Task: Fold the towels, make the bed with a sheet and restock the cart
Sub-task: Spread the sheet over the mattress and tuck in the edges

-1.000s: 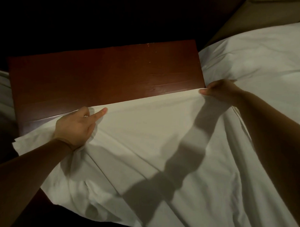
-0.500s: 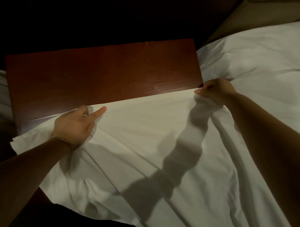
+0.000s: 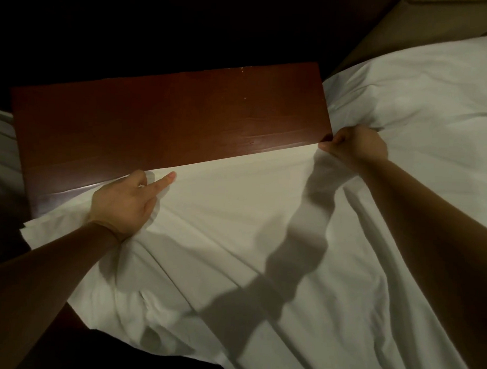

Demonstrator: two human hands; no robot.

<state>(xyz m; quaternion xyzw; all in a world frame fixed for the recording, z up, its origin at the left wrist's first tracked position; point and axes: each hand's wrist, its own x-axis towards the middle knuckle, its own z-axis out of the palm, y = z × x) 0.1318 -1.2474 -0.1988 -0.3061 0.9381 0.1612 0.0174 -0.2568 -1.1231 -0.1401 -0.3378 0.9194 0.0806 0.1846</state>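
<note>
Both arms are bare and stretched out away from the body. The left hand (image 3: 125,202) is the nearer one, over on the left, back of the hand up. Its index finger sticks straight out toward the far right, and the other fingers curl under, bunching the sheet (image 3: 236,211). The right hand (image 3: 354,146) is farther out on the right, closed like a fist, thumb and fingers pinching the sheet's edge.

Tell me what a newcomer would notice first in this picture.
The white sheet fills the lower middle, its straight edge lying across a dark red wooden board. The left hand grips that edge at left, index finger out; the right hand pinches it by the board's right corner. An arm's shadow falls across the sheet between them.
</note>
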